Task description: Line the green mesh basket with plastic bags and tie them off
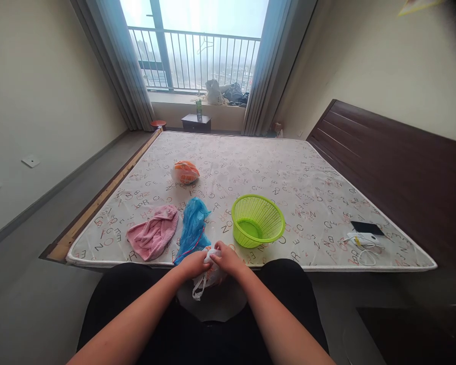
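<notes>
Between my knees, at the mattress's near edge, both hands grip a white plastic bag (pixel 212 276) with some orange-red marks on it. My left hand (pixel 195 263) is closed on the bag's gathered top, and my right hand (pixel 227 259) pinches it from the other side. A loop of the bag dangles below my left fingers. Just beyond my left hand lies a crumpled blue plastic bag (pixel 193 225) with a red edge. The green plastic basket (pixel 258 220) stands upright past my right hand, with nothing visible inside. A pink towel (pixel 154 233) lies bunched farther left.
An orange bundle in a clear bag (pixel 186 173) sits farther back on the mattress (pixel 307 203). At the right lie a black phone-like slab (pixel 367 228) and a white device with a cable (pixel 363 240). A dark headboard (pixel 395 142) borders the right side.
</notes>
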Demonstrator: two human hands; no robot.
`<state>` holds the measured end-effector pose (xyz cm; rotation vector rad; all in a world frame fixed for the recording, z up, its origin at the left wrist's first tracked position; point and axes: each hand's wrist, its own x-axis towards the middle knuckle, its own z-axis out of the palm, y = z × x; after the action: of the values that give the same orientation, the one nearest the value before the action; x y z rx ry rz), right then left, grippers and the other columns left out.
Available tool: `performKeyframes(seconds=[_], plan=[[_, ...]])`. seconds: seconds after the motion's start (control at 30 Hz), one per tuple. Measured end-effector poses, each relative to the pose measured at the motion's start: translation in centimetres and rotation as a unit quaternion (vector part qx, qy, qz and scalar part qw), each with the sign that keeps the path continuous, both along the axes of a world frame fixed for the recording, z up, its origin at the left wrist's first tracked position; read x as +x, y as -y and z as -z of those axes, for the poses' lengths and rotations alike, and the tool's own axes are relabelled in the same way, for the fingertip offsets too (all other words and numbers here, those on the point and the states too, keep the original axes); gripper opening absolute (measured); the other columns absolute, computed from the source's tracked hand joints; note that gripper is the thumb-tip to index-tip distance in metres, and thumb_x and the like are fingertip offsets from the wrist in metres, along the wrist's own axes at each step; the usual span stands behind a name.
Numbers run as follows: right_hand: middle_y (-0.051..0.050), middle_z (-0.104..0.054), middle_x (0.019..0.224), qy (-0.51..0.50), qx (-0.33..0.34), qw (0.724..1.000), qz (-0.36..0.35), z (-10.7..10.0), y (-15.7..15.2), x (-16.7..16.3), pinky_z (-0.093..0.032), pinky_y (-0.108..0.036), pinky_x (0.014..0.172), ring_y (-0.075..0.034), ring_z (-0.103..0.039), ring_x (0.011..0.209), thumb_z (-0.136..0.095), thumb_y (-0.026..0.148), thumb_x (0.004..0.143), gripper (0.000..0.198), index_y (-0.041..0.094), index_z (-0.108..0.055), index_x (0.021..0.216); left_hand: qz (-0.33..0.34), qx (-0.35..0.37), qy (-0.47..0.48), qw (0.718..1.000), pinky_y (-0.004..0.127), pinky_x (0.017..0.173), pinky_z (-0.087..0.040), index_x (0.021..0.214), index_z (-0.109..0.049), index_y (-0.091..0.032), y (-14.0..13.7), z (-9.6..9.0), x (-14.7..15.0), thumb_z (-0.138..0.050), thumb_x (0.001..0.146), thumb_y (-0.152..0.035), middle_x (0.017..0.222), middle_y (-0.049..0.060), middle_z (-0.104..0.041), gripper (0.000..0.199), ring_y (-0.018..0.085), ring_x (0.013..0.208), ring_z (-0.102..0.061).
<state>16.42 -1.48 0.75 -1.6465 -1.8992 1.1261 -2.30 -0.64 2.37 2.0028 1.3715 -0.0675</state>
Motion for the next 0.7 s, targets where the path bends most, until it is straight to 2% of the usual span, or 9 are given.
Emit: performKeyframes(seconds=[0.1,0.2,0.5,0.7], plan=[[-0.004,-0.072,0.100,-0.015,-0.031,0.999,-0.028,0.7,-0.1,0.0,-0.041,-0.026,0.074,-0.020,-0.065,0.088,-0.072,0.035,0.083,0.033,0.023,-0.063,0.113,0.034,0.006,-0.014,0.999,0.035,0.085,-0.048,0.104,-0.071,-0.020,0.2,0.1,0.0,-0.057,0.087,-0.039,0.108,0.012,-0.075,0.029,0.031,0.102,-0.070],[-0.004,-0.073,0.098,-0.017,-0.020,0.998,-0.052,0.8,-0.4,0.0,-0.040,-0.025,0.074,-0.019,-0.065,0.089,-0.071,0.032,0.084,0.022,0.022,-0.068,0.104,0.050,-0.006,-0.013,0.999,0.034,0.088,-0.048,0.108,-0.070,-0.023,0.0,0.1,0.0,-0.057,0.087,-0.038,0.112,0.009,-0.075,0.029,0.029,0.105,-0.069],[-0.005,-0.071,0.096,-0.032,0.054,0.998,0.010,-0.8,-0.5,-0.3,-0.042,-0.025,0.078,-0.018,-0.062,0.088,-0.062,0.026,0.090,0.010,0.020,-0.067,0.095,0.025,-0.022,-0.022,0.999,0.035,0.093,-0.048,0.114,-0.068,-0.021,-1.2,0.9,-0.1,-0.050,0.093,-0.045,0.119,0.010,-0.074,0.036,0.029,0.110,-0.068],[-0.005,-0.069,0.099,-0.041,0.040,0.998,0.003,-0.6,-0.5,-0.4,-0.042,-0.025,0.081,-0.017,-0.060,0.091,-0.062,0.023,0.088,0.010,0.019,-0.065,0.096,0.035,-0.010,0.005,0.999,0.038,0.097,-0.048,0.116,-0.067,-0.020,-0.8,1.1,-0.2,-0.050,0.094,-0.045,0.122,0.012,-0.071,0.038,0.030,0.114,-0.066]])
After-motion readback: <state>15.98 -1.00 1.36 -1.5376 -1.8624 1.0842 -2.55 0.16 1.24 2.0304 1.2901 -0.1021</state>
